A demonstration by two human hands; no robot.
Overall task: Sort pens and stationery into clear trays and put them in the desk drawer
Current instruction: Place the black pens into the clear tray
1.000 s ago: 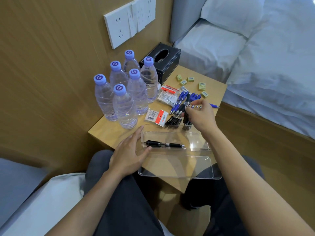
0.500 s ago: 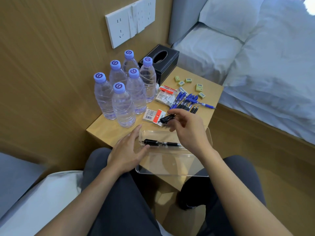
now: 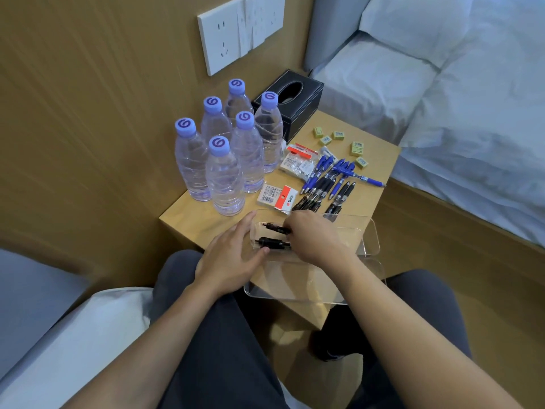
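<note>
Wooden bedside table [image 3: 380, 163] between a panelled wall and a bed, seen from above. At its near edge lie two clear containers: the far tray [image 3: 367, 231], holding two black pens side by side, and the near tray [image 3: 295, 286], in which nothing shows. The left hand [image 3: 230, 255] lies flat, fingers straight, against the far tray's left end, apparently steadying it. The right hand [image 3: 315, 234] reaches into the same tray, fingers curled on the upper pen [image 3: 275, 228]; the lower pen [image 3: 271, 242] lies just beside it. The loose pens [image 3: 327, 181], blue and black, lie heaped behind the trays, with erasers [image 3: 356, 147] and packets [image 3: 298, 163] beyond. By judgement, the pens are light, stiff, smooth and apt to roll, so are best pinched mid-barrel. The trays look rigid and slick and are best lifted by both ends.
</note>
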